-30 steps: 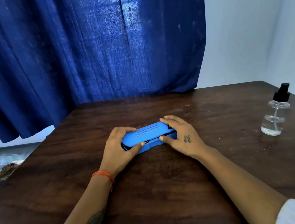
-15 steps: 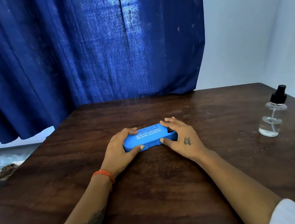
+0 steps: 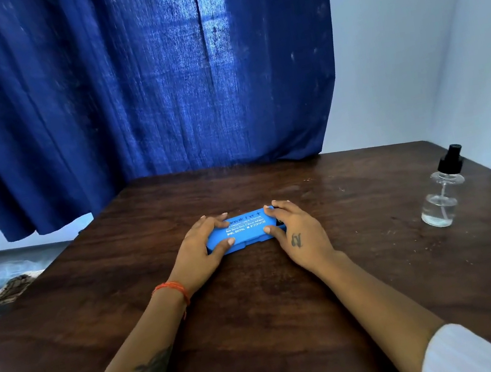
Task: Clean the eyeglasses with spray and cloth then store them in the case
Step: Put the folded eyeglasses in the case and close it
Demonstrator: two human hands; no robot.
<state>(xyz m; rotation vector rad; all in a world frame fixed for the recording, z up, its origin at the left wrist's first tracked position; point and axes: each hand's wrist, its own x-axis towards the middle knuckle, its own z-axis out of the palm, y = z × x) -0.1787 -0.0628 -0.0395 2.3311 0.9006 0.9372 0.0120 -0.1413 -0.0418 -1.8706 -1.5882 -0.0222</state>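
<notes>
Left hand (image 3: 198, 252) and right hand (image 3: 297, 232) each clasp an end of the blue case (image 3: 245, 230), lid down, flat mid-table; glasses and cloth unseen, presumably inside; task looks finished or unstarted, cannot tell; spray bottle (image 3: 442, 196) stands well right; dark wooden table (image 3: 261, 329); blue curtain (image 3: 136, 84) behind.
</notes>
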